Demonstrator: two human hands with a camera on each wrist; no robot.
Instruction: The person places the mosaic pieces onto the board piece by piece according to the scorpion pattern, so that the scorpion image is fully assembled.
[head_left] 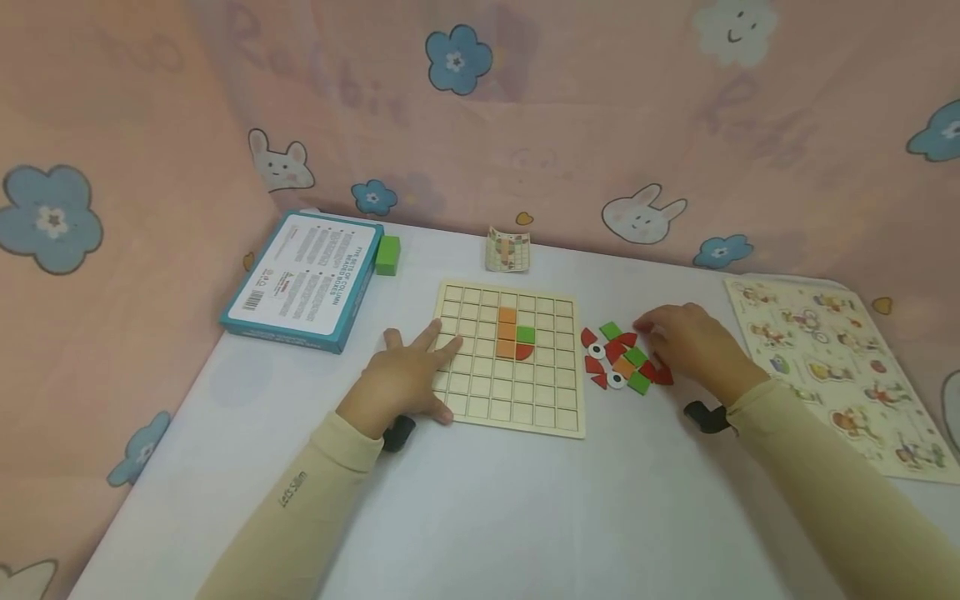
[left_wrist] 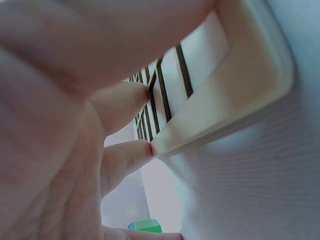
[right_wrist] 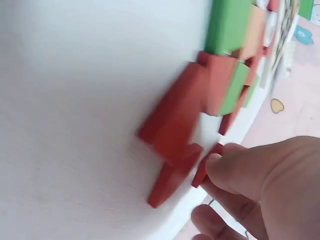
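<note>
A wooden grid board (head_left: 487, 408) lies mid-table, with three orange squares (head_left: 507, 332) in a column, a green square (head_left: 526, 335) and a red rounded piece (head_left: 524, 352) set in it. Spread along the board's left edge, my left hand (head_left: 401, 379) touches it with straight fingers; in the left wrist view fingertips (left_wrist: 142, 148) meet the board's rim. My right hand (head_left: 686, 346) is over the right end of a loose pile. Its thumb and finger pinch a small red piece (right_wrist: 207, 165). The pile holds red pieces (head_left: 592, 365), green squares (head_left: 638, 382) and white eye discs (head_left: 616, 380).
A blue-edged box (head_left: 300, 275) lies at the back left, a green block (head_left: 387, 256) against its side. Behind the board stands a small picture card (head_left: 507, 250). A picture sheet (head_left: 832, 367) lies at the right, beneath my right forearm. A printed cloth wall (head_left: 570, 125) borders the table.
</note>
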